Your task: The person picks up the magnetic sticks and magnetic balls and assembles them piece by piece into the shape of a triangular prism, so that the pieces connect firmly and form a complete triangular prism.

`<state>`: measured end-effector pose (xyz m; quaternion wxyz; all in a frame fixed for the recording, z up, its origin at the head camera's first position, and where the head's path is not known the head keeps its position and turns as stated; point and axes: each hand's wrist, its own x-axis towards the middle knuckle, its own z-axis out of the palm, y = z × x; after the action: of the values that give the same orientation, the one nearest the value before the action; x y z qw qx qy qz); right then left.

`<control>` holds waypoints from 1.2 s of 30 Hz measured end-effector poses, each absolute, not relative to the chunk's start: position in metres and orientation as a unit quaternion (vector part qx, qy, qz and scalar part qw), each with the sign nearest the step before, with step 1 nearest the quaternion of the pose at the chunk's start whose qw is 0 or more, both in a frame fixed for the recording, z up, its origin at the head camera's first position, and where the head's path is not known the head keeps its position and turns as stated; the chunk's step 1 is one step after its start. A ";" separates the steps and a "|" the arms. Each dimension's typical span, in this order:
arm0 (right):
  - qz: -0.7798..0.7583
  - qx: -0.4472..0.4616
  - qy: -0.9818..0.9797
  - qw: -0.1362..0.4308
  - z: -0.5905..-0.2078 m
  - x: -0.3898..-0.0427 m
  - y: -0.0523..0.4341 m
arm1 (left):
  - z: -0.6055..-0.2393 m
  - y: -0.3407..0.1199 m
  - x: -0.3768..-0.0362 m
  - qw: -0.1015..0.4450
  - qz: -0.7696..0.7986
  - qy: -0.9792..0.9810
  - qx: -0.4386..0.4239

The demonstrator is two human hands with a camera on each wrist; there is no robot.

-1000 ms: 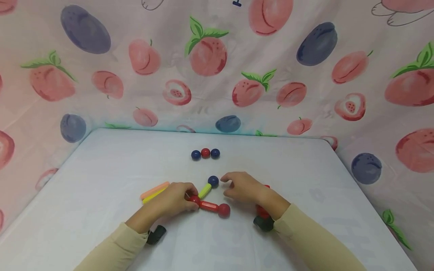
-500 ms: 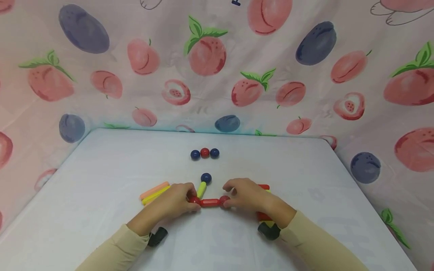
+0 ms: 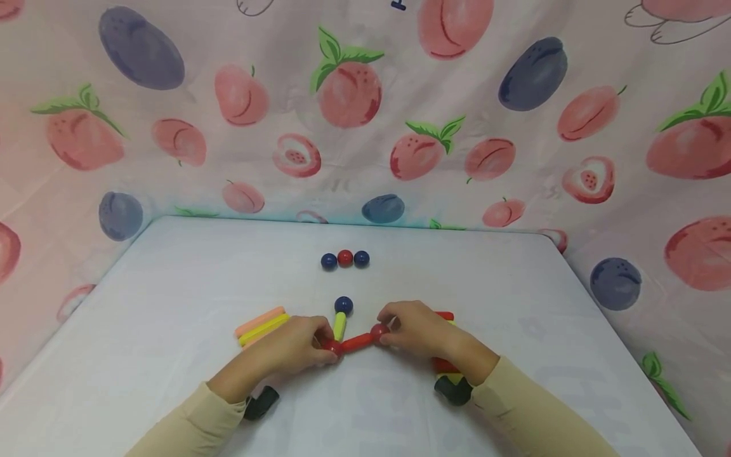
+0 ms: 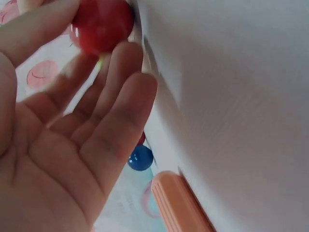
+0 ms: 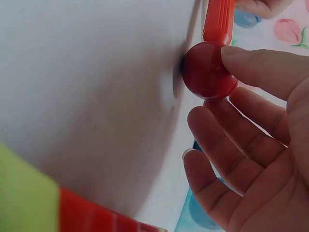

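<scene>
My left hand pinches a red ball between thumb and fingers. From that ball a red rod runs to a second red ball, which my right hand grips with thumb and fingertips. A yellow-green rod points away from the left red ball, with a dark blue ball at its far end. In the head view the left fingers partly cover their ball and the near end of the yellow-green rod.
Beyond the hands, a blue ball, a red ball and another blue ball form a row. Orange and yellow rods lie left of the left hand. Red rods and yellow-green ones lie partly under the right forearm.
My right hand has come from beside the blue ball to grip the right red ball. The red rod's right end has swung away from me, and the blue ball has shifted left.
</scene>
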<state>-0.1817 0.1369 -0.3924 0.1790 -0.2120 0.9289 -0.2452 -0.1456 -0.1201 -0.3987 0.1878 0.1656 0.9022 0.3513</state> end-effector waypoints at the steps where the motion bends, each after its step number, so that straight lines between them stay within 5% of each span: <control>1: -0.245 -0.212 0.929 0.178 -0.393 -0.182 0.137 | -0.398 -0.122 -0.145 0.191 0.353 0.900 0.169; 17: -0.246 -0.206 0.932 0.169 -0.392 -0.181 0.135 | -0.379 -0.172 -0.148 0.103 0.328 0.927 0.147; 36: -0.259 -0.199 0.929 0.173 -0.389 -0.176 0.140 | -0.399 -0.117 -0.140 0.127 0.319 0.931 0.123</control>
<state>-0.1758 0.1401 -0.3894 0.1730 -0.1991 0.9293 -0.2586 -0.1404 -0.1166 -0.3994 0.1265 0.1233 0.9312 0.3188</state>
